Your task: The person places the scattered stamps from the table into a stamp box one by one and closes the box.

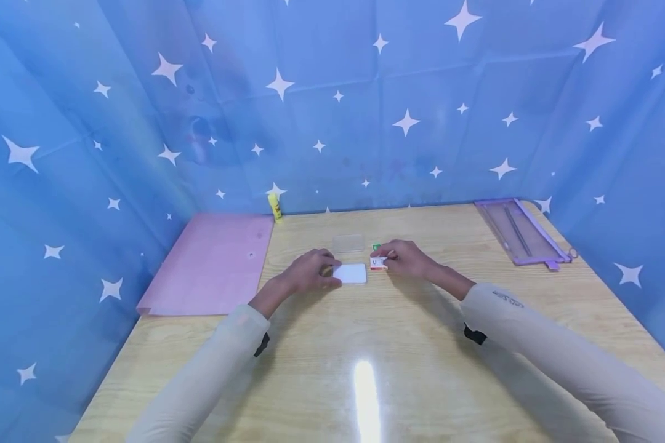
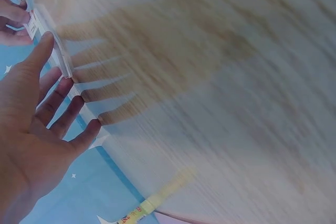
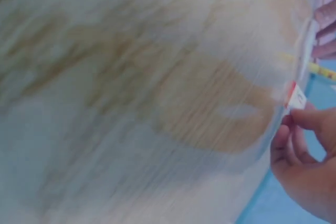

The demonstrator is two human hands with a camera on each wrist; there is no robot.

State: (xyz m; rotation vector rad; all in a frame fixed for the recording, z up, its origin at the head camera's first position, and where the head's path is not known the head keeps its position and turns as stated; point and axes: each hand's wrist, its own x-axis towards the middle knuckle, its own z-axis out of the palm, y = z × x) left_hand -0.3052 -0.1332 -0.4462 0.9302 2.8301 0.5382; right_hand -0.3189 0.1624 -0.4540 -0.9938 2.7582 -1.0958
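Note:
A flat white rectangular box (image 1: 350, 274) lies on the table. My left hand (image 1: 312, 271) holds its left end, with the thumb at the near edge and fingers on the far side; the other fingers spread in the left wrist view. Just right of the box, my right hand (image 1: 407, 258) pinches a small white card with a red band (image 1: 378, 264) between thumb and fingertips. A letter like a U is printed on it. Behind this card shows a small green piece (image 1: 376, 247), partly hidden. A clear flat lid or tray (image 1: 348, 243) lies beyond the white box.
At the left lies a large pink sheet or folder (image 1: 210, 264), with a yellow glue stick (image 1: 275, 208) upright at its far corner. A purple mesh zip pouch (image 1: 523, 231) with a dark pen-like stick is at the back right. A blue starred curtain (image 1: 332, 111) surrounds the wooden table (image 1: 310, 369).

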